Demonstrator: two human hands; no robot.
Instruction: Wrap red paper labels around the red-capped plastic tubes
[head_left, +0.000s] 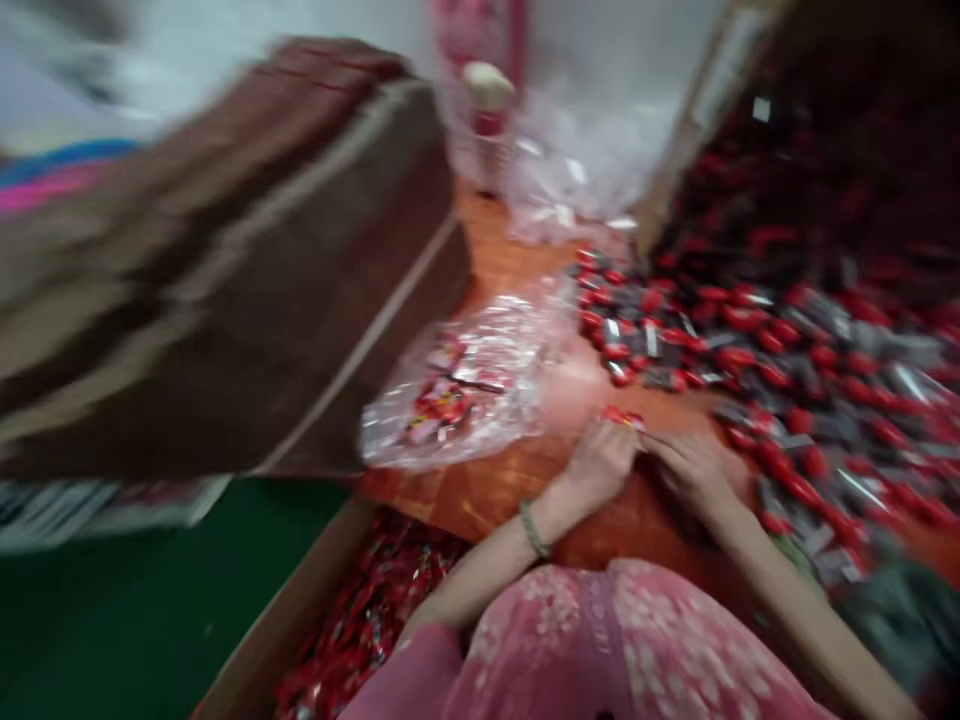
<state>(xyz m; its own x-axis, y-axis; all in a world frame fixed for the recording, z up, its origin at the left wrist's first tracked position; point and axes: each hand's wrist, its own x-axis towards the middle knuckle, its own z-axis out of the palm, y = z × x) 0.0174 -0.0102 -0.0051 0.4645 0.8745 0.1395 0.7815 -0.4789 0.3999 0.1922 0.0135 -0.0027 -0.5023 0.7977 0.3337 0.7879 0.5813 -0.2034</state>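
Observation:
Close together over the orange tabletop (480, 490), both hands meet at a small red packet (621, 416) with yellow marks. My left hand (604, 460), with a green band at the wrist, has its fingers closed on the packet's lower side. My right hand (694, 465) is closed too, its fingertips at the packet's right end; blur hides what they pinch. Left of the hands lies a clear plastic bag (487, 370) with red and pink pieces in it. Many red-and-clear small items (787, 370) are heaped to the right.
A large brown box (337, 280) stands at the left. Below it, an open carton (285, 600) holds red wrapped pieces. At the upper right, a tilted carton (667, 170) opens onto the heap. A bottle with a cream cap (489, 110) stands at the back beside crumpled plastic (570, 180).

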